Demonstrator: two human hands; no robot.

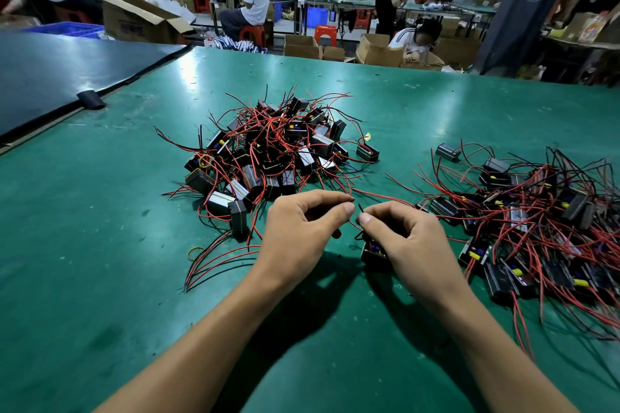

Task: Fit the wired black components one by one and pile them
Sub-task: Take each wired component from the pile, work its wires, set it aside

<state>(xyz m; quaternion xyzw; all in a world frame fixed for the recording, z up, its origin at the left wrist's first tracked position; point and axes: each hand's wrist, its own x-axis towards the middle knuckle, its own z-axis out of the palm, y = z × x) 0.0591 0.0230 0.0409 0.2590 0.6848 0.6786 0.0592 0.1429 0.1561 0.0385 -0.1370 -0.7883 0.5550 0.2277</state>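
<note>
Black component [373, 254] under right fingers [396, 215], left fingers [330, 198] pinching wire [375, 194]

Left hand [302, 228] pinches red wire [375, 195]; right hand [402, 238] grips black component [372, 253] on green table [100, 245], between two piles.

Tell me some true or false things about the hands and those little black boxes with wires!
The table is green. True.
All the boxes sit in just one heap. False: there is a middle pile and a right pile.
The right hand holds a black component. True.
The left hand lies flat on the table. False: its curled thumb and forefinger pinch a thin wire.
</note>
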